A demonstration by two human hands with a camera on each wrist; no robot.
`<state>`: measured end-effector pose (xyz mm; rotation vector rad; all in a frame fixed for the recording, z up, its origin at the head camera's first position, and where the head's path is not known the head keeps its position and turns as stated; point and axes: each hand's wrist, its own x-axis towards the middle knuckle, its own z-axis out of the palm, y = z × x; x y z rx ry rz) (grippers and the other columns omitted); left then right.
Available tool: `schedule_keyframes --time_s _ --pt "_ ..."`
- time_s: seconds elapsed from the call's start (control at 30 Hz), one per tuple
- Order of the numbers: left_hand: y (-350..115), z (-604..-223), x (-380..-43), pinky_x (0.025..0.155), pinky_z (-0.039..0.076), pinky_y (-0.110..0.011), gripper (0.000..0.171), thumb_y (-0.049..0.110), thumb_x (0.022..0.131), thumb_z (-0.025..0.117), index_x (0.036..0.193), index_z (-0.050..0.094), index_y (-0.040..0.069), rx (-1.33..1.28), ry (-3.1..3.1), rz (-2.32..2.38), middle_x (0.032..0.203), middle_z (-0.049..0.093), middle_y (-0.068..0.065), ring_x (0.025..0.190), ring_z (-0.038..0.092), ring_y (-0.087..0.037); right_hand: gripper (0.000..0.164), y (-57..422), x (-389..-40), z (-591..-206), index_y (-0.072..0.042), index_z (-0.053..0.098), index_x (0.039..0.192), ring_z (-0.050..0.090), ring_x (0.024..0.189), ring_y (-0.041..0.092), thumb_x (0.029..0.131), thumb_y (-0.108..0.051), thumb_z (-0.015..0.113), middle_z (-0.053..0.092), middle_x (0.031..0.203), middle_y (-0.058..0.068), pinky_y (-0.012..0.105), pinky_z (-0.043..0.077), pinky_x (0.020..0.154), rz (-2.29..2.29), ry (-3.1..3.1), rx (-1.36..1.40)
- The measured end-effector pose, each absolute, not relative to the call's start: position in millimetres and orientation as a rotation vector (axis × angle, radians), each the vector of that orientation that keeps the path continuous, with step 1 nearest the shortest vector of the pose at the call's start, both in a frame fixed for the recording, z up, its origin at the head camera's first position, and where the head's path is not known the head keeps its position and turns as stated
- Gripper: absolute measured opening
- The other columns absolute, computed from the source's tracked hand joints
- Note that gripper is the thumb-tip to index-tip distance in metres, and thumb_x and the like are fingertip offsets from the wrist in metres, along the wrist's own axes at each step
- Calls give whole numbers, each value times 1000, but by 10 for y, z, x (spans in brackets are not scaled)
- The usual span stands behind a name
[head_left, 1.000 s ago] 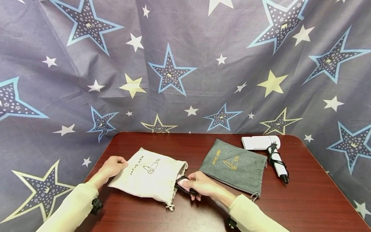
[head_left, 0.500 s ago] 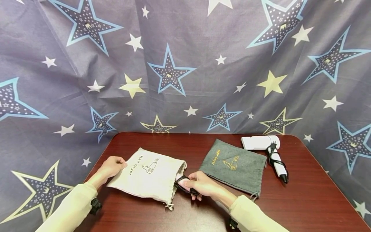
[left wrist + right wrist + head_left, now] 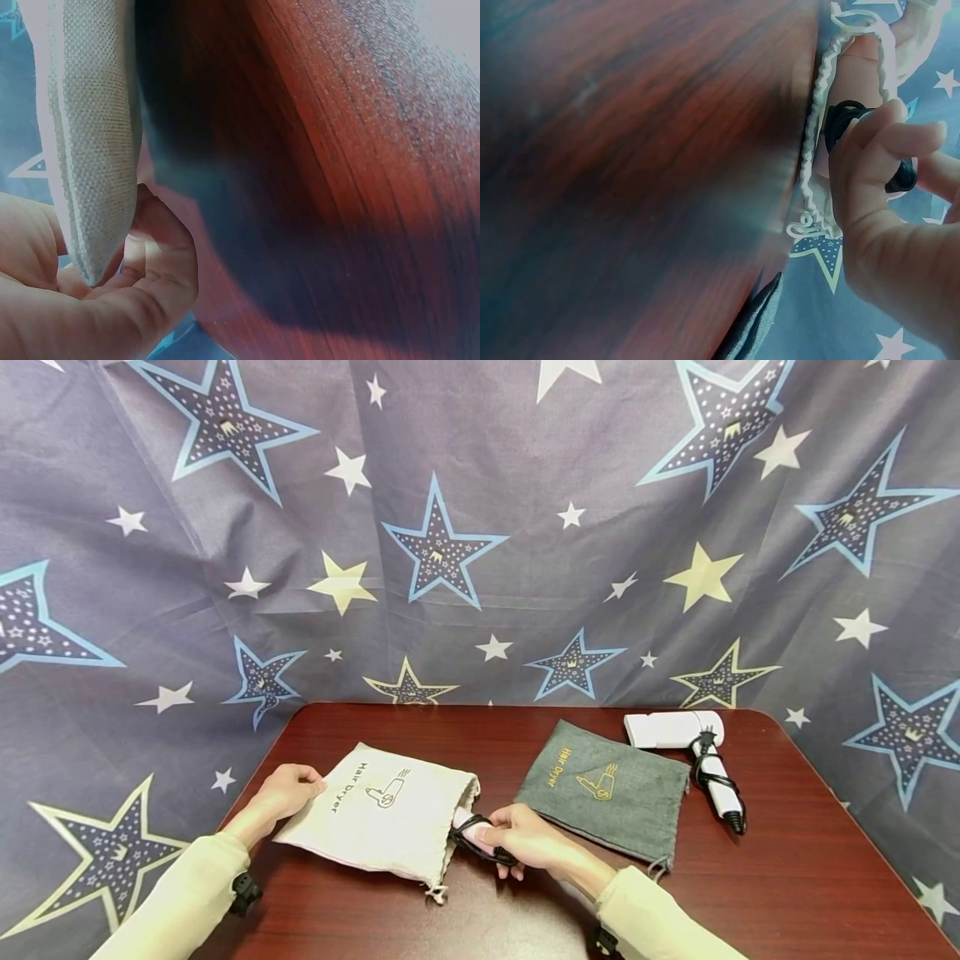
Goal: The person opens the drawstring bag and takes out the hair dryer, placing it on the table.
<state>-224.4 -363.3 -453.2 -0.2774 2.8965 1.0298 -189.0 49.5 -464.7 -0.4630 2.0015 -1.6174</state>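
Observation:
A cream drawstring bag (image 3: 397, 827) printed "Hair Dryer" lies at the left of the table, its mouth facing right. My left hand (image 3: 288, 792) pinches the bag's closed left end; in the left wrist view, the fingers (image 3: 161, 262) curl round the cloth edge (image 3: 97, 172). At the mouth, my right hand (image 3: 525, 837) grips the pale handle of a hair dryer (image 3: 470, 828), with a black cord (image 3: 844, 120) wound round it. The dryer's head is hidden inside the bag. In the right wrist view, the bag's drawstring mouth (image 3: 814, 127) stands open around the handle.
A grey drawstring bag (image 3: 603, 793), also printed "Hair Dryer", lies flat right of the right hand. Beyond it a white hair dryer (image 3: 675, 729) with its cord wrapped rests near the back right corner. The dark red table (image 3: 810, 860) meets a star-patterned curtain (image 3: 525, 527) behind.
The cream bag and my left hand have shifted very slightly left, so a little more of the dryer handle shows. My right hand stays nearly in place, still gripping the handle.

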Motion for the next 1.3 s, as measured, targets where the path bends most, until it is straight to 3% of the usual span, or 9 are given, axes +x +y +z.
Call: schedule_keyframes --time_s 1.3 --pt "-3686 -4557 -2246 75 41 -37 14 16 102 66 97 72 4 -311 2911 1029 103 66 -15 93 57 -32 20 592 -1893 -4653 3 67 102 59 49 13 103 -16 63 67 73 13 21 41 39 -1646 1999 -475"
